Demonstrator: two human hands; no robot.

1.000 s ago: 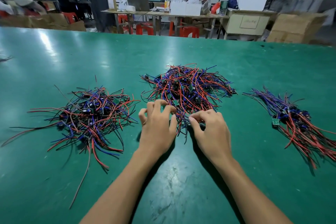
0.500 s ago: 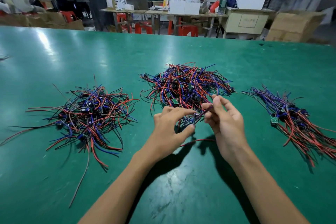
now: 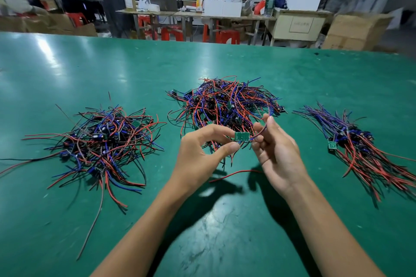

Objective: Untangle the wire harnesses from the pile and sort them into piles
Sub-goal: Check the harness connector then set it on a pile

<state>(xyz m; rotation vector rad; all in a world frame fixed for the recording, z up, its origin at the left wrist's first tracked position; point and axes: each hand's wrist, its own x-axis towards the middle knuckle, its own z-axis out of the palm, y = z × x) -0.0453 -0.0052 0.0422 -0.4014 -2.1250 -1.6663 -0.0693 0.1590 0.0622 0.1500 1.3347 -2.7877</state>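
Note:
Three piles of red, blue and black wire harnesses lie on the green table: a tangled left pile, a tangled middle pile, and a combed-out right pile. My left hand pinches the small green circuit board of one harness between thumb and forefinger, just in front of the middle pile. My right hand pinches that harness's wires beside the board. A red wire of it trails down onto the table between my wrists.
The table's far edge runs across the top. Beyond it stand workbenches, red stools, cardboard boxes and several seated people.
Both hands rose from the middle pile's near edge, lifting one harness clear. The left hand now pinches its green board and the right hand its wires.

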